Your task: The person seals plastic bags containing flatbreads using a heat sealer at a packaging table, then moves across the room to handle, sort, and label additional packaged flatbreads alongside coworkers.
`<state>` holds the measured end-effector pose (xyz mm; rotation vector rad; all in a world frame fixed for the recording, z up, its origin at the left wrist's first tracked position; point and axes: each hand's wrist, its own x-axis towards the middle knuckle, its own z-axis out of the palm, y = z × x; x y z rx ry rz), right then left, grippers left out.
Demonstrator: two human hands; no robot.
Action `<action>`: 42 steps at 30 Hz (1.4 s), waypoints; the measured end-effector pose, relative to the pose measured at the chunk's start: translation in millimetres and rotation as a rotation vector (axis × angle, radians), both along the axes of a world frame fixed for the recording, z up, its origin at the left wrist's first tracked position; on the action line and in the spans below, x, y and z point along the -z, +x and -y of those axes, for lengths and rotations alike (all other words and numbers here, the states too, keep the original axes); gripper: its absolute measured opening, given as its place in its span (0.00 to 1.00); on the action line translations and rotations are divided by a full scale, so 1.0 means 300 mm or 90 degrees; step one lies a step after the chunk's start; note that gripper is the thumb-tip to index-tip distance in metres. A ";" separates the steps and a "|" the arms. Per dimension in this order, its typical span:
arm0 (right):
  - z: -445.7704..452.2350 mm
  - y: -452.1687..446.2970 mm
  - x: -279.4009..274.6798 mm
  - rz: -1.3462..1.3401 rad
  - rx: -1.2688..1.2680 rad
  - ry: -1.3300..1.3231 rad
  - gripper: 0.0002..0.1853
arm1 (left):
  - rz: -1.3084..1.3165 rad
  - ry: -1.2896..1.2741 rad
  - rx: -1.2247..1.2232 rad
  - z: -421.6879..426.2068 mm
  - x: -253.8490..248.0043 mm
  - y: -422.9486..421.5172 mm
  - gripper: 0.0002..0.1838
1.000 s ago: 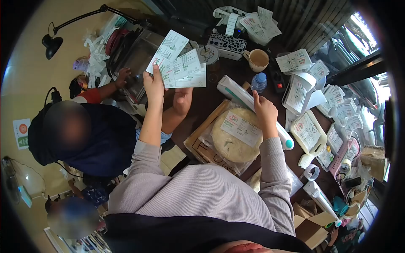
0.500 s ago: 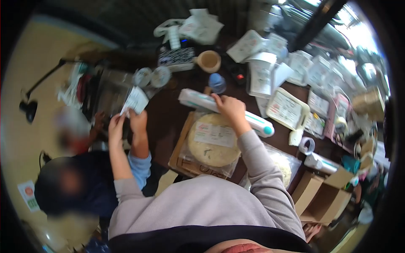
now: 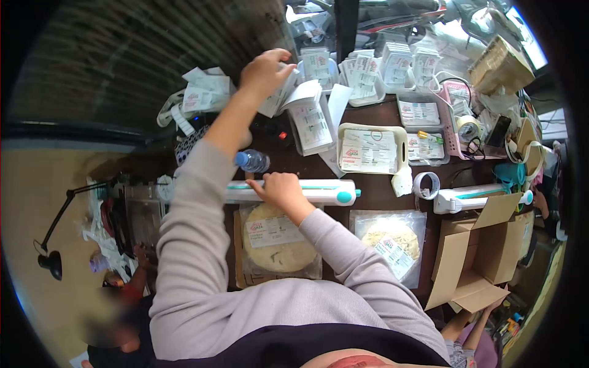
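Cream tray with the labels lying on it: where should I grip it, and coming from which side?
Best by the handle at the right end of the cream tray, coming from the right: it has a long slot for fingers. The small white piece sits at its lower corner, so I'd stay above that. Keep it level; labels lie on top.

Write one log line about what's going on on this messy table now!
left hand: at printed papers | right hand: on white-and-teal bar | bagged round foods: two, nearer the body | cardboard box: open
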<state>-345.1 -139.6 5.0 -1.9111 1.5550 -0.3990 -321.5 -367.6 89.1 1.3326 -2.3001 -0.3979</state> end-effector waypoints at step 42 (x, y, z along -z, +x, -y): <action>-0.012 0.004 0.048 0.008 -0.016 -0.053 0.32 | 0.096 -0.534 -0.005 0.102 0.170 -0.167 0.09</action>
